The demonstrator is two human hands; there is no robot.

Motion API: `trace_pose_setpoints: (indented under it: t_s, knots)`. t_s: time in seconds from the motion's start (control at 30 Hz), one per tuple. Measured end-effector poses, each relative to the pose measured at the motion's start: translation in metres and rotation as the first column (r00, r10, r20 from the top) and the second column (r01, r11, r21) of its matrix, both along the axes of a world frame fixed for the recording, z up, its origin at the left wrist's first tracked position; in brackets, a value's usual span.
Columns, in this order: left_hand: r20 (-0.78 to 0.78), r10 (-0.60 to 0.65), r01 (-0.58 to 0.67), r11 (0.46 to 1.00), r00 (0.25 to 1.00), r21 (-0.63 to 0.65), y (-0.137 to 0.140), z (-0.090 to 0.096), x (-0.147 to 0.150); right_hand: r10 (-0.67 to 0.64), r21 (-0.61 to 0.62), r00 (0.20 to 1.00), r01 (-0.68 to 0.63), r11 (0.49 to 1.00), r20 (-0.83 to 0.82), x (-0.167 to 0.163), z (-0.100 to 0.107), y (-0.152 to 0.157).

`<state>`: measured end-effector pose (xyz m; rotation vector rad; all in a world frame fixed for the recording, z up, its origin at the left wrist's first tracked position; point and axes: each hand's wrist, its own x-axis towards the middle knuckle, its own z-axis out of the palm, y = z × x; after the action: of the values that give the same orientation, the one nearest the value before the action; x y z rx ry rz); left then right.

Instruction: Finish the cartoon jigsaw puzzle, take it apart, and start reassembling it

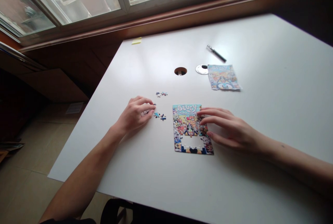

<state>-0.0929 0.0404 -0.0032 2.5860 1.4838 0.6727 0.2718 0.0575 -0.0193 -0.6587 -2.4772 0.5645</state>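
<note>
Puzzle (185, 121) on tabletop (156, 172), long axis near-far, gap (193, 142) toward near end. Lies right of left hand (140, 112); right hand (227, 127) nearer, at right edge, grip spread loose. Left grip curled over loose pieces (163, 117); can't tell if pinching one.

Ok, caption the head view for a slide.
Left hand beside loose puzzle pieces, right hand at the edge of a partly filled jigsaw.

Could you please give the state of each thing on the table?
Puzzle: incomplete, gap in lower part
Loose pieces: unplaced, left of puzzle
Picture sheet: picture side up
Table hole: uncovered
Round cover: off the hole
Pen: lying flat
Yellow strip: at the far edge
Left hand: curled over pieces
Right hand: at puzzle's edge
</note>
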Motion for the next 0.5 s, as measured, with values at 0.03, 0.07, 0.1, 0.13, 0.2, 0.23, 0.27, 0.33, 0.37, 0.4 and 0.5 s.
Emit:
trace_pose_setpoints:
  t_s: [0.03, 0.07, 0.1, 0.13, 0.2, 0.23, 0.27, 0.33, 0.37, 0.4, 0.5]
  knots:
    - [0.012, 0.002, -0.001, 1.000, 1.000, -0.004, -0.0001, 0.0004, -0.0007, -0.001, 0.004, 1.000, 0.001, 1.000, 0.000, -0.0001, 0.0004, 0.0001]
    - [0.029, 0.006, -0.005, 1.000, 1.000, -0.006, 0.0000, 0.0006, -0.0015, 0.001, 0.008, 1.000, -0.001, 1.000, -0.001, -0.0001, 0.0007, 0.0001]
    - [0.048, 0.010, -0.010, 1.000, 0.999, -0.006, 0.0002, 0.0008, -0.0023, 0.001, 0.013, 1.000, -0.001, 1.000, -0.002, -0.0001, 0.0009, 0.0002]
    - [0.063, 0.013, -0.013, 1.000, 0.998, -0.001, 0.0006, 0.0008, -0.0030, 0.002, 0.015, 1.000, -0.002, 1.000, -0.001, -0.0001, 0.0010, 0.0002]
    - [0.060, 0.010, -0.010, 1.000, 0.998, -0.002, 0.0014, 0.0006, -0.0045, 0.000, 0.011, 1.000, 0.000, 1.000, -0.003, 0.0001, 0.0008, 0.0001]
    - [0.039, 0.007, -0.007, 1.000, 0.999, -0.009, 0.0017, 0.0006, -0.0052, -0.003, 0.004, 1.000, 0.003, 1.000, -0.004, 0.0002, 0.0006, 0.0001]
    - [0.010, 0.007, -0.007, 1.000, 1.000, -0.017, 0.0019, 0.0005, -0.0059, -0.008, -0.004, 1.000, 0.008, 1.000, -0.006, 0.0003, 0.0005, 0.0000]
    - [-0.047, 0.020, -0.021, 0.999, 0.999, -0.027, 0.0017, 0.0002, -0.0070, -0.014, -0.015, 1.000, 0.014, 1.000, -0.006, 0.0002, 0.0005, 0.0000]
    - [-0.060, 0.031, -0.032, 0.999, 0.998, -0.028, 0.0014, 0.0000, -0.0074, -0.014, -0.016, 1.000, 0.014, 1.000, -0.004, 0.0000, 0.0007, 0.0000]
    - [-0.057, 0.045, -0.046, 0.999, 0.997, -0.024, 0.0012, -0.0003, -0.0078, -0.015, -0.015, 1.000, 0.014, 1.000, -0.005, -0.0001, 0.0008, 0.0000]
    - [-0.009, 0.113, -0.114, 0.993, 0.994, -0.017, 0.0011, -0.0019, -0.0084, -0.008, -0.007, 1.000, 0.008, 1.000, -0.006, -0.0005, 0.0009, 0.0002]
